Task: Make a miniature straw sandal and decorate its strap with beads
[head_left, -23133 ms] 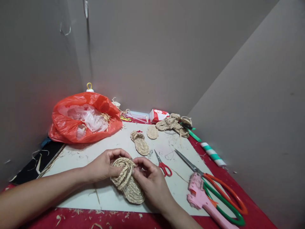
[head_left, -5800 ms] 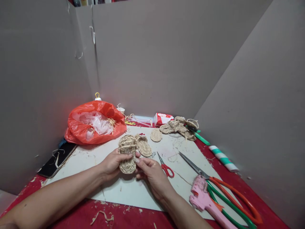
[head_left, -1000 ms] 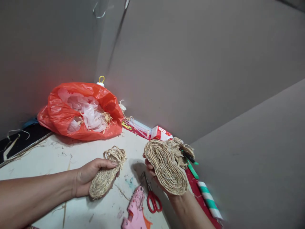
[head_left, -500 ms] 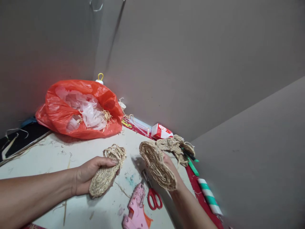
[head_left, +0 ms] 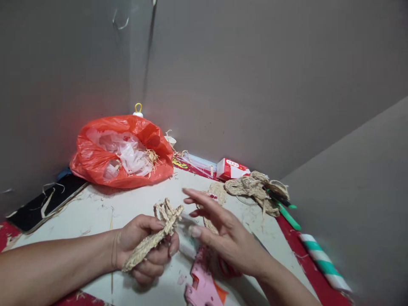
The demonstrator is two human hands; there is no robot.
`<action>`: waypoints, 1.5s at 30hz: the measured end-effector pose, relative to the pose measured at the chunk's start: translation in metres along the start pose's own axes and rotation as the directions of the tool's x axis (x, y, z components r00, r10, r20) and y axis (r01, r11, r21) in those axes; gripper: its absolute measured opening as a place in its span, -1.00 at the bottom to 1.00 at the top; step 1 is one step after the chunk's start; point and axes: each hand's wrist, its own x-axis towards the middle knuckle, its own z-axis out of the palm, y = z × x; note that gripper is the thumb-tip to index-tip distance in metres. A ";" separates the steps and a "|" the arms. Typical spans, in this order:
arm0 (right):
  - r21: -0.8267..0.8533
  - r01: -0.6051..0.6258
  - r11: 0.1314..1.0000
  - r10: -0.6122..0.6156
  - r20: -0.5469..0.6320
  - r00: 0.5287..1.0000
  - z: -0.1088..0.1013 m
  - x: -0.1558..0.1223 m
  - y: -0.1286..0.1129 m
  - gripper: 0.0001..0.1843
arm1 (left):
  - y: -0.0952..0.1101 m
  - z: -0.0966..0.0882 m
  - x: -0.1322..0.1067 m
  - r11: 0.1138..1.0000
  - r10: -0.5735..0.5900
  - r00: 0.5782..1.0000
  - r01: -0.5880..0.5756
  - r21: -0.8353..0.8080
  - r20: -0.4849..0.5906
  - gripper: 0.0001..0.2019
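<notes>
My left hand (head_left: 145,246) grips a small braided straw slipper (head_left: 148,248), turned nearly edge-on, with loops of straw braid at its upper end. To the right of it my right hand (head_left: 223,233) is raised above the table with its fingers apart, holding nothing. Behind those fingers lies a second straw slipper (head_left: 217,190) with small red beads on top, partly hidden. Below my right hand is a pink glue gun (head_left: 204,280) with an orange trigger. Red-handled scissors (head_left: 227,268) show only in part under that hand.
An orange-red plastic bag (head_left: 95,170) holding white plastic and straw scraps stands at the back left. A black flat object (head_left: 44,204) lies beside it. Several straw pieces (head_left: 251,187), a red-white box (head_left: 232,169) and a green-white striped roll (head_left: 325,261) line the right edge.
My right hand has let go of its straw slipper, which now lies on the table, and has opened. My left hand has tilted its slipper edge-on. The view has shifted leftward.
</notes>
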 end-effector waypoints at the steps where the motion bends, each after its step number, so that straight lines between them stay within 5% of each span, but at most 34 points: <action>1: 0.057 0.014 0.998 -0.017 0.051 0.999 0.005 0.003 -0.004 -0.44 | -0.002 0.002 0.000 1.000 -0.017 1.000 0.017 0.000 -0.002 -0.68; 7: 0.301 0.092 0.949 -0.092 -0.012 0.996 0.016 0.019 0.006 -0.91 | -0.004 0.000 0.004 0.989 -0.073 0.996 0.078 0.122 -0.044 -0.50; 9: 0.300 0.072 0.951 -0.060 -0.049 0.997 0.011 0.018 0.009 -0.92 | 0.001 -0.002 0.006 0.971 -0.078 0.988 0.106 0.216 -0.135 -0.36; 11: 0.289 0.001 0.957 0.024 -0.083 0.996 0.002 0.012 0.009 -0.86 | 0.007 -0.001 0.008 0.944 0.055 0.956 0.044 0.326 -0.289 -0.36; 12: 0.285 -0.046 0.957 0.075 -0.092 0.993 -0.002 0.009 0.009 -0.83 | 0.010 0.000 0.008 0.921 0.193 0.911 -0.040 0.387 -0.366 -0.43; 14: 0.265 -0.148 0.953 0.178 -0.090 0.980 -0.009 0.001 0.008 -0.77 | 0.016 0.003 0.009 0.838 0.476 0.746 -0.224 0.497 -0.466 -0.59; 16: 0.218 -0.225 0.950 0.247 -0.077 0.966 -0.011 -0.006 0.007 -0.74 | 0.018 0.008 0.010 0.754 0.625 0.617 -0.320 0.573 -0.478 -0.67; 22: 0.103 -0.291 0.951 0.298 -0.060 0.953 0.004 -0.013 0.008 -0.74 | 0.008 0.020 0.010 0.635 0.669 0.647 -0.240 0.735 -0.366 -0.70; 26: 0.089 -0.297 0.951 0.302 -0.053 0.952 0.014 -0.011 0.009 -0.76 | -0.003 0.019 0.010 0.543 0.741 0.584 -0.233 0.807 -0.331 -0.76; 31: 0.078 -0.295 0.952 0.302 -0.113 0.946 0.022 -0.008 0.002 -0.83 | -0.006 0.022 0.009 0.342 0.832 0.491 -0.089 0.935 -0.258 -0.87; 37: 0.052 -0.234 0.971 0.240 -0.176 0.955 0.029 -0.010 -0.004 -0.79 | -0.009 0.025 0.004 0.061 0.876 0.477 0.046 0.997 -0.075 -0.89; 41: 0.179 -0.227 0.957 0.247 -0.095 0.964 0.025 -0.011 -0.005 -0.76 | -0.012 0.024 0.004 0.045 0.877 0.478 0.029 0.999 -0.053 -0.86; 45: 0.283 -0.243 0.928 0.264 -0.039 0.964 0.020 -0.011 -0.001 -0.77 | -0.014 0.023 0.004 0.122 0.878 0.470 -0.024 0.992 -0.096 -0.82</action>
